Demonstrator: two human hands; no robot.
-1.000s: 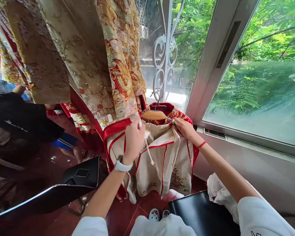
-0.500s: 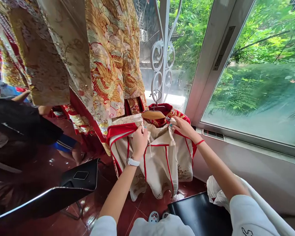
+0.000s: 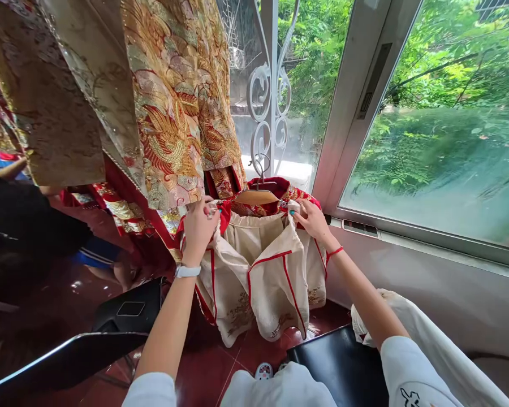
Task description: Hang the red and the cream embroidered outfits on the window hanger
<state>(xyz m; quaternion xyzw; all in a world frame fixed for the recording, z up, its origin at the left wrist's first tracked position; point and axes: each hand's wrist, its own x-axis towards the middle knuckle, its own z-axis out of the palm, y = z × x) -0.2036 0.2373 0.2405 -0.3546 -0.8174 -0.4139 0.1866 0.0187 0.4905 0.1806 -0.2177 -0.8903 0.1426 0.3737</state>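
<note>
A cream skirt [image 3: 271, 282] with red piping and embroidered hem hangs in front of me from a wooden clip hanger [image 3: 257, 197]. My left hand [image 3: 200, 226], a white watch on its wrist, pinches the skirt's waistband at the left end. At the right end, my right hand [image 3: 312, 219] grips the waistband close to the hanger's metal clip. Between the two hands the waistband sags open and shows its inside. Behind the hanger is a red garment [image 3: 280, 185] with gold embroidery, partly covered by the skirt.
Gold embroidered garments [image 3: 173, 107] hang at upper left. A window [image 3: 432, 124] with a metal frame is on the right, a phone [image 3: 360, 228] on its sill. Black chairs [image 3: 339, 362] stand below on both sides. Another person [image 3: 34, 226] bends at far left.
My left hand has moved left along the waistband, away from the hanger's middle, and the waistband is spread wider. My right hand stays near the right clip. The view has shifted slightly right.
</note>
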